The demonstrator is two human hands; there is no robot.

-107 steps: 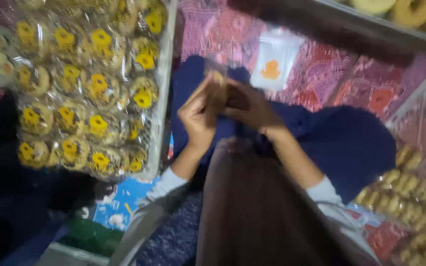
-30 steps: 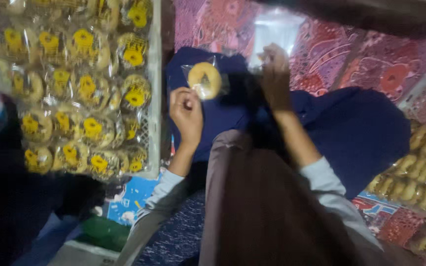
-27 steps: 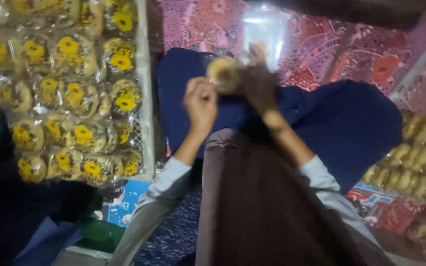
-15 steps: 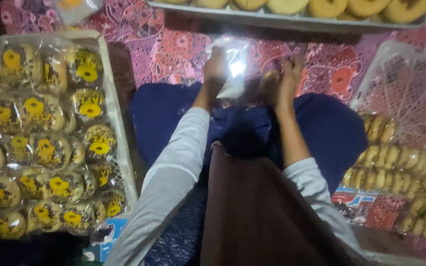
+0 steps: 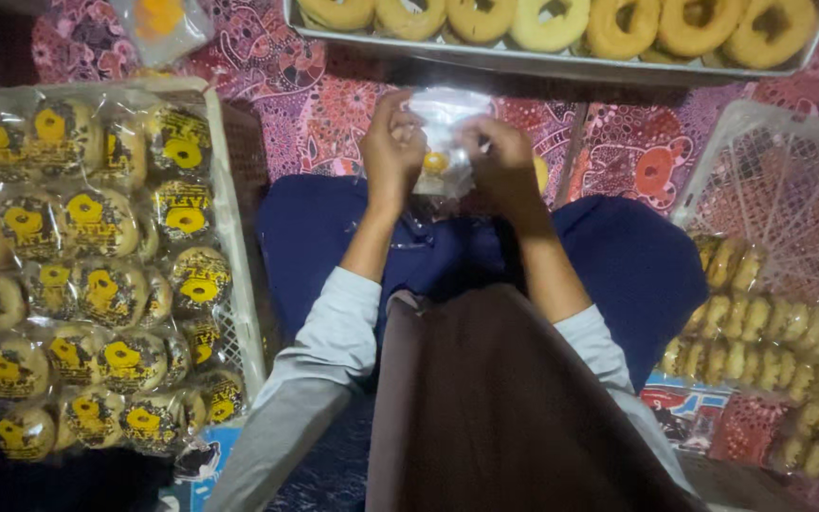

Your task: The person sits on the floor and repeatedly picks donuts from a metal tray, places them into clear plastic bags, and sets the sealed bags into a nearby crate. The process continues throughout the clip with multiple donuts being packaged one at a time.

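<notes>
Two bare hands, left hand (image 5: 392, 152) and right hand (image 5: 502, 163), without rings or gloves. Light grey long sleeves (image 5: 319, 365), pushed up to mid-forearm, cuffs loose and softly creased. Long brown cloth (image 5: 485, 417) hanging down the middle of the chest, smooth and plain. Dark blue garment (image 5: 637, 265) covering the lap, unpatterned.

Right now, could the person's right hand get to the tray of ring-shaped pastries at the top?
Probably yes. The right hand is up by the clear plastic bag, just below the metal tray, with nothing between them. But it is pinching the bag with the left hand.
</notes>
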